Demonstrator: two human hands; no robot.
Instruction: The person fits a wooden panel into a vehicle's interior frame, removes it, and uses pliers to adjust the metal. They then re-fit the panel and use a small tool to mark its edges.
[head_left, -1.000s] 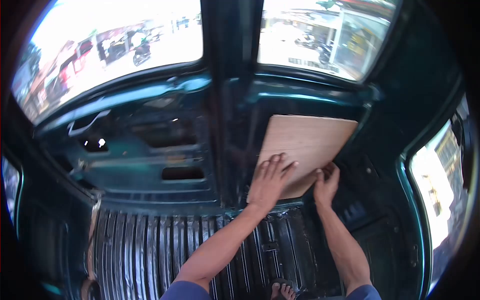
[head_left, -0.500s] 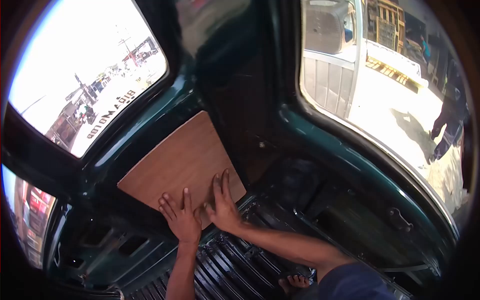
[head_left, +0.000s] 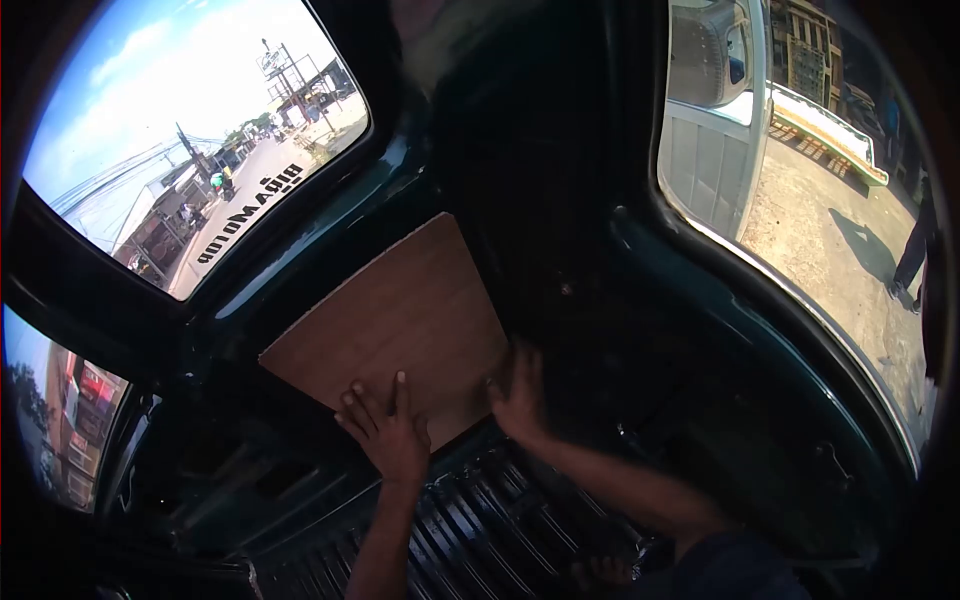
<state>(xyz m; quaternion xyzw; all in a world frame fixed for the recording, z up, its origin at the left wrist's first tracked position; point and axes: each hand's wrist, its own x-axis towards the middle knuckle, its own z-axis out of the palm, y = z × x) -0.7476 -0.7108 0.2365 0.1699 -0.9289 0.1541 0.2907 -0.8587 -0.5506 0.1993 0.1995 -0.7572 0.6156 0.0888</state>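
A thin reddish-brown wooden panel leans against the dark green inner wall of a vehicle body, above a ribbed floor. Spread on the panel's lower part is my left hand, its fingers stretched out and pointing up. At the panel's lower right edge is my right hand, fingers extended and slightly apart, the thumb toward the panel. Whether the right fingertips touch the panel or the dark wall beside it cannot be made out in the shadow.
A ribbed metal floor runs below, with my bare foot on it. Through the rear window, lettered in black, a street shows. At the right, a door opening looks onto sunlit ground, where a person's leg stands.
My right hand has moved right, from the panel's face to its right edge. My left hand stays on the panel. The view has shifted slightly and the interior looks darker.
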